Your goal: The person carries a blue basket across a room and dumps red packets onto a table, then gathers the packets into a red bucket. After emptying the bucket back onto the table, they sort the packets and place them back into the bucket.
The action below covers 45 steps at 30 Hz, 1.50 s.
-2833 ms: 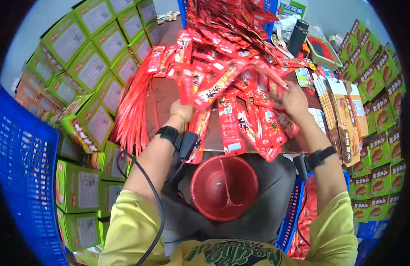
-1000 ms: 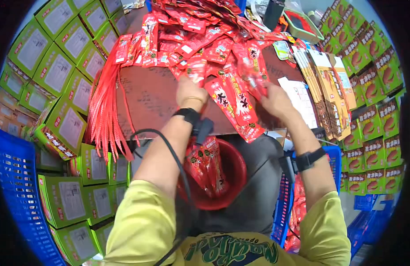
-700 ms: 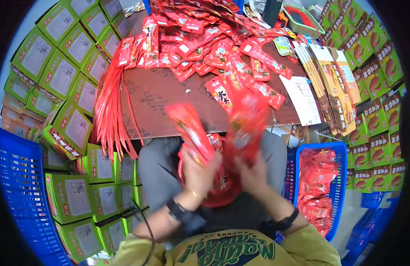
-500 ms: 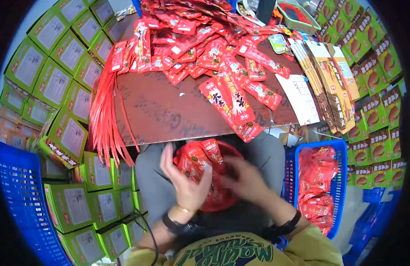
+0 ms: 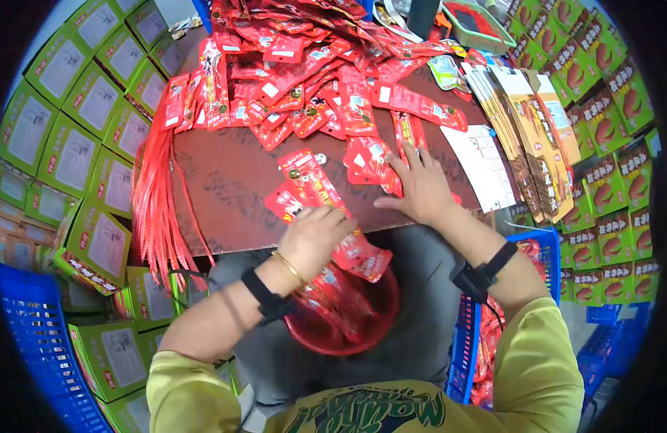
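Note:
My left hand (image 5: 315,238) is closed over a few red packets (image 5: 304,177) at the table's front edge, its fingers curled on them. To its right, my right hand (image 5: 422,189) has its fingers spread, the fingertips at a small stack of red packets (image 5: 371,160) lying on the brown table (image 5: 225,169). Between my legs sits a red bowl (image 5: 388,317) with more red packets in it, partly under my left hand. A large heap of red packets (image 5: 297,72) covers the back of the table.
Red straps (image 5: 160,202) hang off the table's left edge. Folded cartons (image 5: 535,137) and a white sheet (image 5: 481,162) lie at the right. A blue basket (image 5: 463,339) holds packets beside my right leg. Green boxes (image 5: 106,242) are stacked at the left.
Both hands have moved up from the bowl to the table. My left hand has closed on packets at the front edge, and my right hand has spread by a stack farther right.

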{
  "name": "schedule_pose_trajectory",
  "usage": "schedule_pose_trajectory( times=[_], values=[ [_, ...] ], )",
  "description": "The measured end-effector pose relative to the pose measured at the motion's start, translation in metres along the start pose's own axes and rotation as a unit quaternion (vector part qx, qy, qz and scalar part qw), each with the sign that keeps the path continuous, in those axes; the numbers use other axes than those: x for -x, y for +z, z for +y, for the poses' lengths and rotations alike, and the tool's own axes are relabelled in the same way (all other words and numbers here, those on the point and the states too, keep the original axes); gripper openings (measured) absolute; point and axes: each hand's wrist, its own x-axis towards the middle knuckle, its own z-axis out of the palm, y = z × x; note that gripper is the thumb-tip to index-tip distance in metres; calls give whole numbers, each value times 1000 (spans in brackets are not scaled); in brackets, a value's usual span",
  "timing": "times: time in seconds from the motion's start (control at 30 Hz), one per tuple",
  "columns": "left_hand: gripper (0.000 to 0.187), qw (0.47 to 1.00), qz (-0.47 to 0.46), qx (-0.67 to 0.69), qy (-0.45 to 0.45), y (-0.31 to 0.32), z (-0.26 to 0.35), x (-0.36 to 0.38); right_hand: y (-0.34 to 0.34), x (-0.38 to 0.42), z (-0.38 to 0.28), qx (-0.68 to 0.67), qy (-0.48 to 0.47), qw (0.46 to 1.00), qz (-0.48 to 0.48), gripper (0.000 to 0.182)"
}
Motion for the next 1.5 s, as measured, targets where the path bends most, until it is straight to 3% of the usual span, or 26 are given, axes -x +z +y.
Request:
schedule_pose_trajectory(
  times=[0.17,0.23,0.27,0.33,0.37,0.43,0.5,0.57,0.63,0.7,0.73,0.77,0.8,0.87,0.9,0.93,0.97,1.0,1.03,1.1,1.13,1.17,1.23,1.3,1.37,1.5],
  values=[
    [44,998,33,-4,60,-13,-13,2,-25,32,-20,-28,-6,999,-27,99],
    [31,994,69,-34,84,-28,4,2,-27,43,-20,45,-131,990,-30,81],
    [27,992,67,-63,91,-37,24,5,-14,45,-17,25,-128,991,-5,57],
    [18,978,-78,-143,127,-44,75,15,-20,53,-15,-28,-131,991,-11,46],
    [11,970,-56,-176,160,-32,93,29,-25,55,-17,-83,-140,987,-17,37],
    [15,970,-109,-153,154,18,106,53,-42,61,-31,-261,-104,957,73,23],
    [22,940,-267,-176,116,73,105,53,-66,73,-59,-340,-5,935,99,20],
    [23,946,-242,-205,69,139,94,56,-54,90,-86,-422,74,885,184,17],
    [22,944,-283,-163,36,128,99,49,-15,113,-105,-514,98,821,229,18],
    [23,955,-294,-25,5,103,112,69,10,137,-117,-608,199,760,117,18],
    [25,959,-266,62,74,84,112,89,10,144,-118,-534,185,822,72,17],
    [28,897,-414,72,137,38,116,78,11,149,-119,-454,169,874,30,16],
    [27,894,-376,180,163,13,112,84,27,155,-121,-404,89,910,-22,17],
    [28,857,-415,280,124,-39,99,51,55,166,-134,-348,9,935,-70,20],
    [28,882,-228,396,111,-30,79,41,63,171,-141,-295,-53,939,-170,23],
    [25,930,-207,300,47,-31,51,12,70,169,-146,-233,-114,928,-265,27],
    [29,975,21,221,5,-36,26,-9,76,158,-145,-167,-172,903,-355,31],
    [39,975,131,181,17,-51,-2,-41,64,138,-138,-266,-156,887,-343,29],
    [49,971,202,111,-70,-37,-41,-66,33,116,-127,-363,-139,860,-331,27],
    [64,946,284,13,-155,-29,-92,-102,-36,74,-100,-425,68,892,-141,19],
    [70,953,181,-1,-244,-30,-99,-109,-35,55,-79,-382,107,918,20,18],
    [77,942,75,-16,-328,-29,-103,-113,-38,36,-54,-384,201,901,12,27],
    [77,941,127,-49,-308,5,-104,-106,-15,7,-17,-229,210,939,149,59],
    [74,957,109,-33,-266,18,-92,-84,24,-34,-4,-152,301,941,36,92],
    [74,969,120,-43,-211,20,-68,-50,16,-81,-28,-160,297,940,-43,103],
    [74,975,45,-9,-216,-1,-24,1,31,-114,-69,-154,217,960,82,98]
  ],
)
